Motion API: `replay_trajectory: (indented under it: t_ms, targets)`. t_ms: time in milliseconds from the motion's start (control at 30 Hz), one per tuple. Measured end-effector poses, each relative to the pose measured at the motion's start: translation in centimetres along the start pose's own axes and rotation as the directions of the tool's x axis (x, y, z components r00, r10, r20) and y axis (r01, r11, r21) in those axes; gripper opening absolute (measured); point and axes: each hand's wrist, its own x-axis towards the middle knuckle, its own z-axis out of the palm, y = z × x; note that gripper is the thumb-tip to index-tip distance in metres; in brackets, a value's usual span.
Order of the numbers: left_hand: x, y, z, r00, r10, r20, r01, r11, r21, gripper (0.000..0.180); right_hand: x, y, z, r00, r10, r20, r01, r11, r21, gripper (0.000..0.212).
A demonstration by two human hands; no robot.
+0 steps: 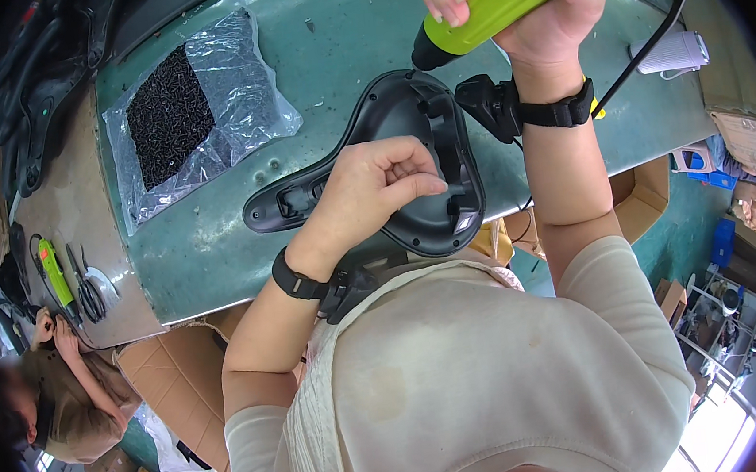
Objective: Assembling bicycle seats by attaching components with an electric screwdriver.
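Black plastic forms the bicycle saddle (360, 126), which lies underside up on the green counter (514, 159), its narrow nose to the left and its wide end to the right, directly in front of the person. The right hand (548, 32) is wrapped firmly around a lime-green power screwdriver (501, 0), whose dark nose is at the saddle's far rim; whether the bit is touching a screw there cannot be told. The left hand (369, 183) is over the saddle's hollow, fingers half curled and thumb drawn close to them; I cannot tell whether a small screw is between them.

The work looks to be partway through. The saddle is laid out with its rim exposed, and the screwdriver is in place at one spot. Small round marks sit along the rim and at the nose, but which are seated screws and which are bare holes is too small to tell, so the count left is unclear. To the far left, an open-looking clear plastic bag (237, 78) holds a great many black screws (169, 119), so supply seems ample. More black moulded parts (38, 152) are piled beyond the counter's left end.
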Motion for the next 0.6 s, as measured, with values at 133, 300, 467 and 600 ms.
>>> replay_trajectory:
  t_ms: [133,300,467,600]
  targets:
    - [0.3,0.5,0.1,0.999,-0.023,0.047,0.019,0.997,0.080,0.007,0.0,0.0,-0.2,0.994,0.045,0.097,-0.046,0.999,0.012,0.070]
    - [0.2,-0.1,0.0,1.000,-0.020,-0.015,0.019,0.999,-0.039,0.007,0.1,0.7,0.9,0.995,0.046,0.089,-0.043,0.999,-0.030,0.071]
    - [0.0,-0.3,0.3,0.994,0.009,-0.108,-0.013,0.999,-0.037,0.011,-0.4,0.1,1.9,0.998,0.020,0.066,-0.014,0.997,-0.081,0.071]
    - [0.0,-0.4,0.1,0.980,-0.012,-0.200,-0.037,0.970,-0.239,0.018,-1.8,-3.0,1.8,0.973,-0.222,0.069,0.230,0.961,-0.154,0.070]
